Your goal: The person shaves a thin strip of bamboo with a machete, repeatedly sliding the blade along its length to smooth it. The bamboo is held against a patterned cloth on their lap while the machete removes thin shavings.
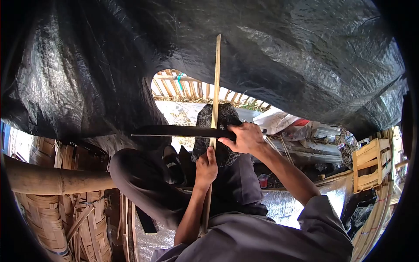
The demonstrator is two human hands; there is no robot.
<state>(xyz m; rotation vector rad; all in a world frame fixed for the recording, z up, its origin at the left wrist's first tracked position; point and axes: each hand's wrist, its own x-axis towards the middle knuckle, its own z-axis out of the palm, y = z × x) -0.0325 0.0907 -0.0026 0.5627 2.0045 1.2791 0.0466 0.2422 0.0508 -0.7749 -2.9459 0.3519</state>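
Observation:
My left hand (pixel 206 167) grips a long thin bamboo strip (pixel 216 74) that stands nearly upright in front of me. My right hand (pixel 245 137) holds the handle of a dark long-bladed knife (pixel 174 131). The blade lies flat and points left, crossing the strip just above my left hand. My raised knee in dark trousers (pixel 235 174) sits behind both hands. The strip's lower end is hidden behind my left forearm.
A black plastic tarp (pixel 283 48) hangs overhead. A thick bamboo pole (pixel 52 181) runs along the left, with woven bamboo baskets (pixel 48 218) beneath it. A wooden slatted crate (pixel 371 168) stands at the right. Dark sandals (pixel 172 163) lie near my leg.

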